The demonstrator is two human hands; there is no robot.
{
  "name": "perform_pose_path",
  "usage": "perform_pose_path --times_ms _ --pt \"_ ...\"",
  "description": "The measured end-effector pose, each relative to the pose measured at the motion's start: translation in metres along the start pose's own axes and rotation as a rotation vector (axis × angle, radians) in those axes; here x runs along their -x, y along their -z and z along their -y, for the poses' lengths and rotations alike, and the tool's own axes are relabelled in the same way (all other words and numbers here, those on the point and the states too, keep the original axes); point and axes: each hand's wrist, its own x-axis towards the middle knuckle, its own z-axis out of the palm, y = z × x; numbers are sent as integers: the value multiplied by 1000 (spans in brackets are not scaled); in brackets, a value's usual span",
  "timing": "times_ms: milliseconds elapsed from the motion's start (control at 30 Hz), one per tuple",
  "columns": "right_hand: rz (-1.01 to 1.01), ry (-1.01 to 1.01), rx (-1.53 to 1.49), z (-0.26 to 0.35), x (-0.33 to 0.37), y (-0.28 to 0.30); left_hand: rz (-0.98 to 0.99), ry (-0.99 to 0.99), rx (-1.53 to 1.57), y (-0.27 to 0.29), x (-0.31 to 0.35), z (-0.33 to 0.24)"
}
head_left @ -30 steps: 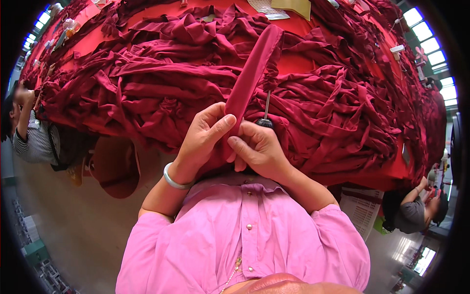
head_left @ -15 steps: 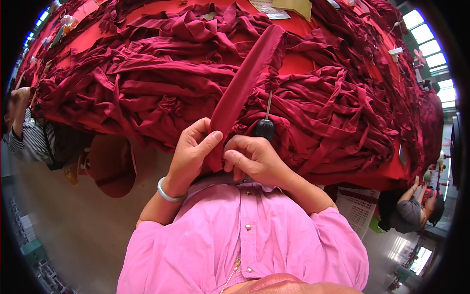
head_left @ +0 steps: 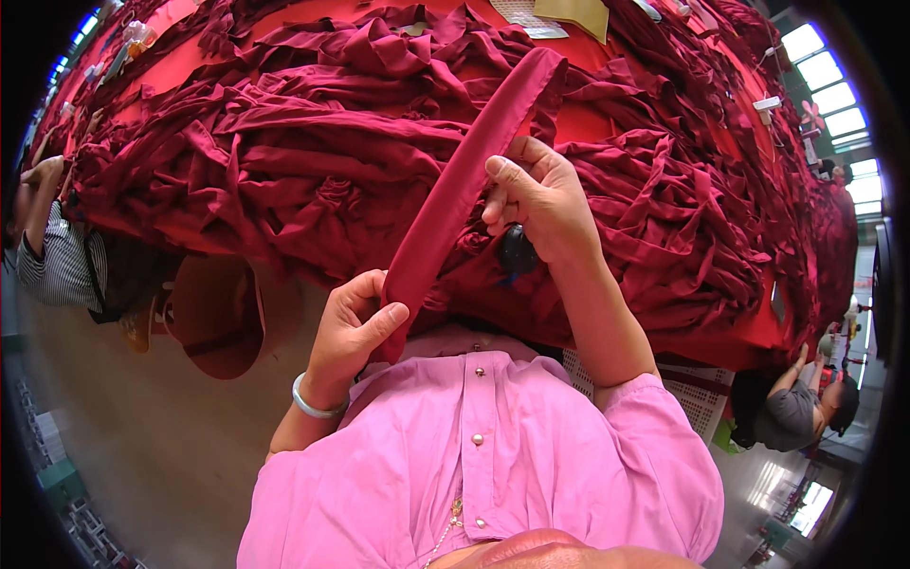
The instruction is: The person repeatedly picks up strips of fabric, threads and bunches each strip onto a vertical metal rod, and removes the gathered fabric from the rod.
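The lower end of the maroon strip (head_left: 464,180) was partly hidden at the left hand (head_left: 353,327), whose fingertips disappeared behind the cloth. Just below the fingers of the right hand (head_left: 555,204), a black handle (head_left: 518,250) ran upward out of sight. Well beyond those fingers, the top edge cut off a tan card (head_left: 575,13), and far left of them a person (head_left: 59,261) was blurred.

Glaring windows (head_left: 834,98), dark bent edges.
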Motion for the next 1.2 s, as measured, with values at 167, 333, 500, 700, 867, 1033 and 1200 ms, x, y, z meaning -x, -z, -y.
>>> perform_pose_path --times_ms 167,333,500,700,867,1033,1200 --pt "-19 11 40 -4 -6 4 30 13 19 5 3 4" --pt "-28 36 -16 -1 -6 5 -40 -2 57 8 1 6" --pt "-38 22 127 12 -4 0 -75 -22 58 10 2 -4" --pt "-224 996 1478 47 -27 16 -129 -83 -19 25 -7 -51" --pt "-18 1028 1624 61 -83 57 -138 -118 -271 40 -46 -104" --pt "-79 942 1140 55 -114 68 -163 -247 -781 85 -132 -189" --pt "-217 702 628 39 -124 83 -84 -485 -1138 102 -285 -249"
